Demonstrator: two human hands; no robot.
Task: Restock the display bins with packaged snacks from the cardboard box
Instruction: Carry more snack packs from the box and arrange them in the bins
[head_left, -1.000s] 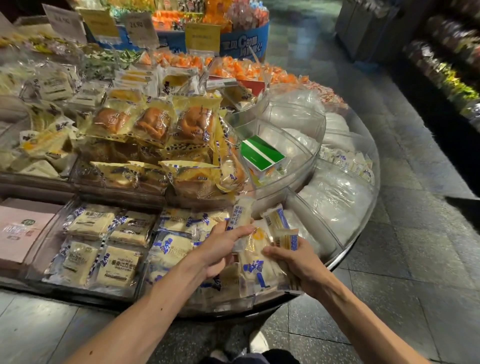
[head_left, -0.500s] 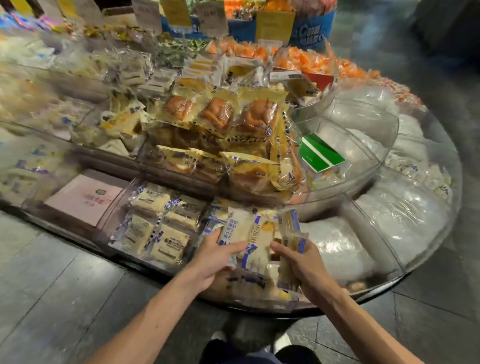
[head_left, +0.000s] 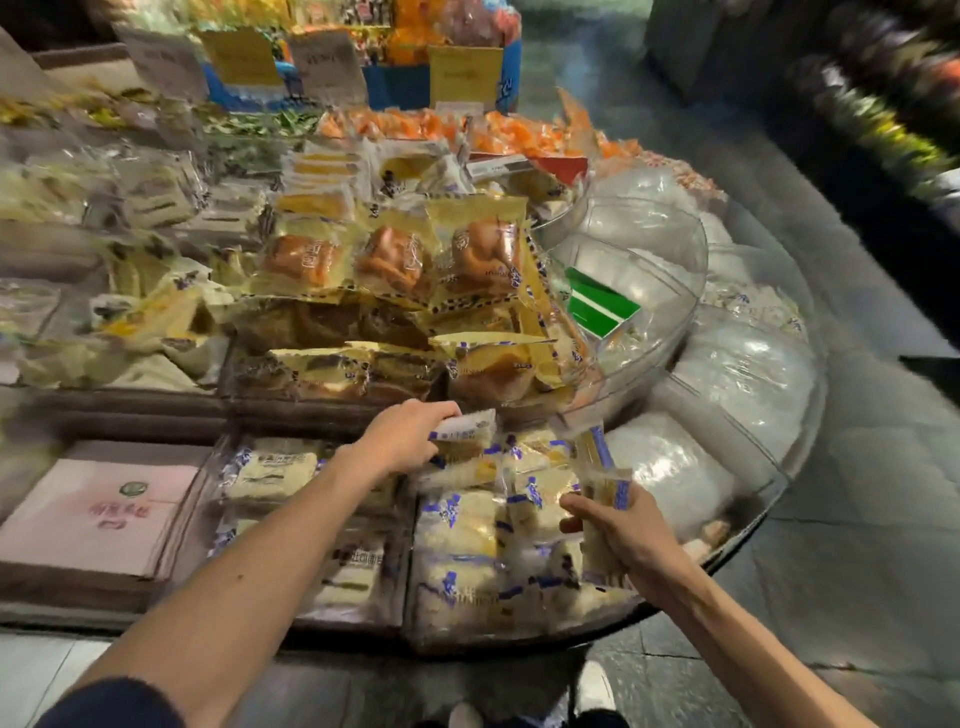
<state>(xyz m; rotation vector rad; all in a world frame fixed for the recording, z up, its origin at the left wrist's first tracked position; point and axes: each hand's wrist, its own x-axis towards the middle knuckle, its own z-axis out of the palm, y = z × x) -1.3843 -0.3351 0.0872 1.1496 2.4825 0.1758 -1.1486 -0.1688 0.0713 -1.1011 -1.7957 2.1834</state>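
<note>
My left hand (head_left: 402, 436) grips a white-and-blue snack pack (head_left: 465, 427) at the far end of the front clear bin (head_left: 524, 631), which holds several packs of the same kind (head_left: 457, 530). My right hand (head_left: 618, 525) holds a few more of these packs (head_left: 605, 478) upright over the bin's right side. No cardboard box is in sight. The picture is blurred by motion.
Behind the bin, yellow bread packs (head_left: 395, 254) are piled high. A pink flat box (head_left: 93, 514) lies to the left. Clear curved bins with white bags (head_left: 737, 374) ring the right side, one holding a green-and-white box (head_left: 600, 306). Price signs (head_left: 462, 73) stand at the back; tiled floor (head_left: 857, 545) lies to the right.
My left hand has moved forward with one pack to the back of the bin. My right hand stays at the bin's right side with its packs. The camera has swung and come closer.
</note>
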